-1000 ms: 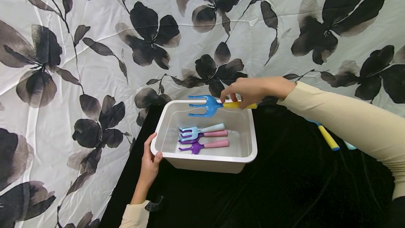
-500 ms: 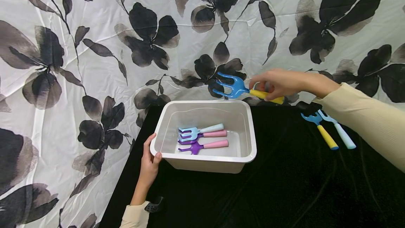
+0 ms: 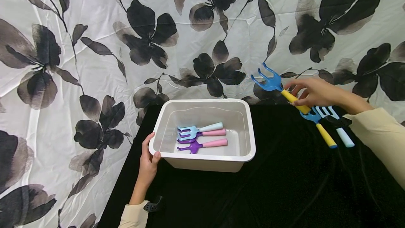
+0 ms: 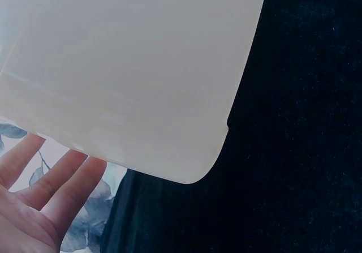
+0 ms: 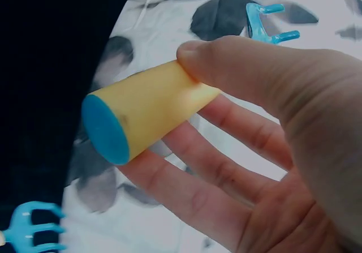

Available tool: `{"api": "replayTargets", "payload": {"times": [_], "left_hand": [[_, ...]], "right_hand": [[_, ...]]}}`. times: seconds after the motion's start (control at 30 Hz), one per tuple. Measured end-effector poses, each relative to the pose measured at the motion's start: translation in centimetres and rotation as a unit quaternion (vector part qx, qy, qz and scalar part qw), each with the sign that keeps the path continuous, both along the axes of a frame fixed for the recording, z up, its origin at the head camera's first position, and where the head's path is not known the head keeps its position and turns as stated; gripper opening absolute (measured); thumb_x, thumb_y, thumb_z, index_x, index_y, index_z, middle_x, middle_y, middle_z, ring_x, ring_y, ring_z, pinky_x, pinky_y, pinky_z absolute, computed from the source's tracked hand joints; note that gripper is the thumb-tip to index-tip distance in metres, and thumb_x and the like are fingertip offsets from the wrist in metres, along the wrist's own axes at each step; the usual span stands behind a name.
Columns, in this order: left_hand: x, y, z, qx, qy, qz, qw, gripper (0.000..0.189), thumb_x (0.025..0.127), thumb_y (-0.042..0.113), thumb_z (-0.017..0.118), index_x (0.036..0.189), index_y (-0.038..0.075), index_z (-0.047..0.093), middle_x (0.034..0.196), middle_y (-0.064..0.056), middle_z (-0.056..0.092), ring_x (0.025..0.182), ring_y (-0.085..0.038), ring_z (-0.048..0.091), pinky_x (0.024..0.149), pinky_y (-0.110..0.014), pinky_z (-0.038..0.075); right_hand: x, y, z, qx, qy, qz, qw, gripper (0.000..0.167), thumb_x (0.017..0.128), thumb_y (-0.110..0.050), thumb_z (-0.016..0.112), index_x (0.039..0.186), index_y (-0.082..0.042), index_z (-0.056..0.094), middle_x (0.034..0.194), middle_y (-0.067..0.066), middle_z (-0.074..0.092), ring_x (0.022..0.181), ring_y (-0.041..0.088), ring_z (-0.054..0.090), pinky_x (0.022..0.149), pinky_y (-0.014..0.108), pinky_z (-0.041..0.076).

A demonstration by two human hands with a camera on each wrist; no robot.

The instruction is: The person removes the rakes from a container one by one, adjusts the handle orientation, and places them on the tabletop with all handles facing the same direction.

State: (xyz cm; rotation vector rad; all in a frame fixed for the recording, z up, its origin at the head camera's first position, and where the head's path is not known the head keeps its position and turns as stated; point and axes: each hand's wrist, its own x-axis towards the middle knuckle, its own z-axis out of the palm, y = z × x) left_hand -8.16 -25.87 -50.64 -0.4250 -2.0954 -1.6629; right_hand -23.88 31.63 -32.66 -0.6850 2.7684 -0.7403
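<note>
My right hand [image 3: 314,92] pinches the yellow handle of a blue toy garden fork [image 3: 270,82], raised near the black surface's back edge with its tines up and leftward. In the right wrist view, thumb and fingers lie around the yellow handle [image 5: 147,106], blue end cap toward the camera. Below it are a second blue fork with a yellow handle [image 3: 326,135] and a light-blue fork [image 3: 345,137], partly behind the hand. At the left, my left hand [image 3: 148,166] grips the rim of a whitish plastic bin [image 3: 202,164], thumb at the front corner.
Inside the bin lie a light-blue fork [image 3: 210,127] over a purple fork with a pink handle [image 3: 215,133], and another purple fork [image 3: 194,147] in front. Black cloth [image 3: 284,185] covers the table. A floral curtain [image 3: 104,17] hangs behind.
My right hand has carried the blue fork from over the bin to the right, and the fork now tilts tines-up. The left hand stays on the bin.
</note>
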Motion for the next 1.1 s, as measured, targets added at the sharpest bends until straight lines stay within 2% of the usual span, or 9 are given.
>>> {"api": "replayTargets", "payload": {"times": [0.1,0.27,0.43,0.8,1.1], "left_hand": [[0.0,-0.1,0.1,0.001,-0.003,0.0,1.0,0.065,0.1,0.021,0.061,0.158,0.01,0.032,0.15,-0.017,0.043,0.116,-0.027,0.049,0.093,-0.02,0.047],[0.0,-0.1,0.2,0.0,-0.011,0.004,0.9999,0.066,0.101,0.022,0.061,0.158,0.011,0.032,0.151,-0.016,0.042,0.118,-0.024,0.049,0.095,-0.02,0.045],[0.0,0.0,0.1,0.0,-0.013,0.003,0.9999,0.065,0.101,0.023,0.061,0.158,0.011,0.031,0.151,-0.016,0.042,0.119,-0.023,0.048,0.096,-0.02,0.045],[-0.1,0.2,0.1,0.001,-0.004,0.004,1.0,0.066,0.102,0.025,0.061,0.158,0.01,0.031,0.149,-0.015,0.043,0.117,-0.023,0.049,0.094,-0.019,0.045],[-0.3,0.4,0.1,0.005,0.001,0.005,1.0,0.066,0.101,0.026,0.062,0.157,0.008,0.032,0.148,-0.014,0.044,0.116,-0.023,0.05,0.094,-0.019,0.045]], "right_hand": [[0.1,1.8,-1.8,-0.012,0.001,-0.016,0.9998,0.056,0.091,-0.003,0.075,0.142,-0.005,0.052,0.118,0.026,0.066,0.092,0.038,0.072,0.063,0.037,0.059],[0.4,3.8,-4.3,-0.032,-0.027,-0.039,0.9984,0.058,0.093,-0.005,0.074,0.145,-0.002,0.047,0.117,0.03,0.064,0.094,0.043,0.071,0.062,0.038,0.06],[0.6,5.4,-6.8,-0.047,-0.057,-0.065,0.9952,0.065,0.092,-0.009,0.075,0.147,0.002,0.042,0.115,0.031,0.064,0.089,0.034,0.072,0.062,0.038,0.06],[1.1,6.8,-10.6,-0.075,-0.111,-0.102,0.9858,0.068,0.093,-0.014,0.075,0.147,0.004,0.039,0.118,0.032,0.06,0.084,0.026,0.07,0.066,0.041,0.06],[1.2,7.5,-13.5,-0.088,-0.16,-0.113,0.9767,0.071,0.093,-0.016,0.075,0.146,0.009,0.035,0.107,0.023,0.063,0.082,0.025,0.069,0.067,0.043,0.06]]}}
